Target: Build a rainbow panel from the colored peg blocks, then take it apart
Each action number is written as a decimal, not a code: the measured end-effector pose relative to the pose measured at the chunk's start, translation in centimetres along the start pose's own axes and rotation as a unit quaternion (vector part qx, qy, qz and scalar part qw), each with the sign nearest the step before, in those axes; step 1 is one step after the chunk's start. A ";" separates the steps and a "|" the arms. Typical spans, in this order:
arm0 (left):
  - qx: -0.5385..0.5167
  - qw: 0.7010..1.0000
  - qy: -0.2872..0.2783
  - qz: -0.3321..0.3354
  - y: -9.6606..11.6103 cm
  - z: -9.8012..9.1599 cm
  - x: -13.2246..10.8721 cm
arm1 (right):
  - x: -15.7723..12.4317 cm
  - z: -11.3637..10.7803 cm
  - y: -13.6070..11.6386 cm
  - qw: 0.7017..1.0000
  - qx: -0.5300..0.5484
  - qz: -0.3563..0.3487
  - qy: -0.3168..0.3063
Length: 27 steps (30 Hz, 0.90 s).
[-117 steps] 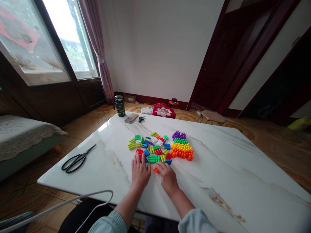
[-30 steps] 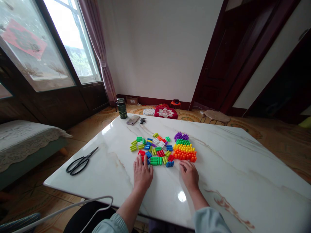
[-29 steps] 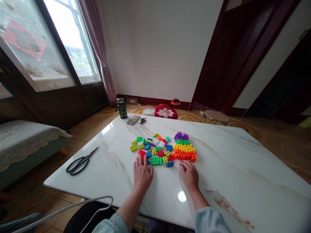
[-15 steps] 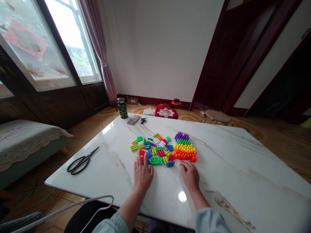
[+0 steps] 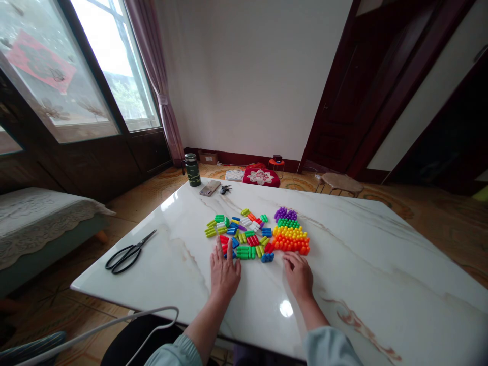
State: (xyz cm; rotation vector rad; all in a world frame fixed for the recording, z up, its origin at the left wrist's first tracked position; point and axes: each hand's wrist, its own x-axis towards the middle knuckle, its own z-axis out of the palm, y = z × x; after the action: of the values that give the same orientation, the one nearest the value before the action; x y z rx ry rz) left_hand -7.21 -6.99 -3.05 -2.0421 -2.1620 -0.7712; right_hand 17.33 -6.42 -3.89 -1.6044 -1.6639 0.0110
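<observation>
My left hand (image 5: 225,274) lies over the near left edge of loose plastic pieces, fingers spread. Its fingertips touch or hover over red pieces (image 5: 224,248) and a blue piece (image 5: 235,243). Green pieces (image 5: 246,252) lie just right of its thumb. My right hand (image 5: 298,274) rests with fingers curled together below a block of orange pieces (image 5: 292,245); whether anything is in them is hidden. Behind the orange rows stand yellow pieces (image 5: 290,232), green pieces (image 5: 288,223) and purple pieces (image 5: 285,213). Blue pieces (image 5: 267,257) sit between my hands.
Black-handled scissors (image 5: 129,252) lie on the marble-patterned table (image 5: 171,295) at left. A camouflage flask (image 5: 192,170), a phone (image 5: 209,188) and keys (image 5: 225,189) are at the far edge. A white cable (image 5: 152,311) crosses the near left corner.
The fingers of my left hand have shifted very slightly over the red and blue pieces. My right hand and the pieces look the same.
</observation>
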 end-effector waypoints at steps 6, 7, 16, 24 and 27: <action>-0.004 1.000 -0.010 0.000 0.0 0.1 0.1 | 0.0 0.1 0.2 1.000 0.000 -0.007 0.006; -0.009 1.000 0.000 -0.002 0.0 0.0 0.1 | 0.0 0.1 0.2 1.000 -0.002 -0.008 0.007; 0.004 1.000 -0.020 -0.001 0.0 0.1 0.1 | -0.1 0.0 0.1 1.000 -0.007 -0.006 0.002; -0.007 1.000 0.012 0.000 0.0 -0.1 0.0 | -0.1 -0.2 -0.2 1.000 -0.005 -0.004 -0.006; 0.008 1.000 -0.015 0.003 0.0 0.0 0.0 | 0.0 -0.2 -0.2 1.000 -0.005 -0.004 -0.008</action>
State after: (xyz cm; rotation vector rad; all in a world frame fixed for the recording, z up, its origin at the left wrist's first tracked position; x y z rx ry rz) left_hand -7.23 -6.96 -3.05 -2.0656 -2.1690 -0.7256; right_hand 17.29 -6.55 -3.68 -1.6084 -1.6863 0.0121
